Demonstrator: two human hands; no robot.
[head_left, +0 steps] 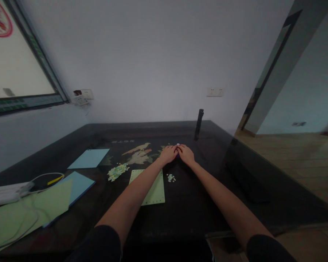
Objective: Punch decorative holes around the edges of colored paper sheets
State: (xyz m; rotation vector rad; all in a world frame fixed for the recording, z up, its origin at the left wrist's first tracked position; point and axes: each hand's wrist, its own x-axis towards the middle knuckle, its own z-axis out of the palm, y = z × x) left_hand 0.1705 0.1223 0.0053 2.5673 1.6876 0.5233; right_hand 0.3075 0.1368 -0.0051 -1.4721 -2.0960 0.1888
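Observation:
Both arms reach forward over a dark table. My left hand (168, 153) and my right hand (186, 153) meet at the fingertips around a small purple object (178, 145) with a white round spot; most of it is hidden by the fingers. Nearer me, a pale green sheet with small marks along its edges (157, 189) lies partly under my left forearm. To its right sits a small cluster of pale paper bits (171, 178). A larger heap of green and yellow bits (118, 171) is on its left.
Blue sheets (89, 158), a large green sheet (51, 200), a white device with cables (8, 193) and a yellow pen-like item (55, 179) lie at left. A black upright object (199, 124) stands behind my right hand; a dark flat object (247, 182) lies right.

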